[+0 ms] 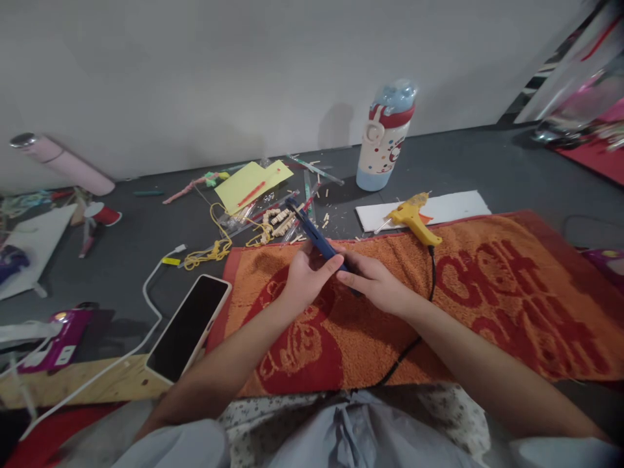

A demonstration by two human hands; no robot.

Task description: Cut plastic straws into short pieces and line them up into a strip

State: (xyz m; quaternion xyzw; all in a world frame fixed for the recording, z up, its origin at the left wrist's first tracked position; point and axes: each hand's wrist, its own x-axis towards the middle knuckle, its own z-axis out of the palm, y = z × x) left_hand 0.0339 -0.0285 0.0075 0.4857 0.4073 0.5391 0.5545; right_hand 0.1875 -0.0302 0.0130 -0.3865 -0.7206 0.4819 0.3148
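Over the orange towel [377,341], my left hand [303,276] and right hand [374,278] both grip the blue tool [316,238], probably light, stiff and smooth, best held around its middle, though blur hides its tip.

Left hand [303,276] and right hand [373,281] hold a blue tool [316,238] above an orange towel [385,331]; a phone [190,328] lies near left.

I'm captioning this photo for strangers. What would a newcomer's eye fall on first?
Probably the big orange-and-red towel spread along the near side of the dark table. Above its middle, the left hand and right hand hold a dark blue tool. Beyond, a yellow glue gun rests partly on a white board, and a cartoon-printed bottle stands upright.
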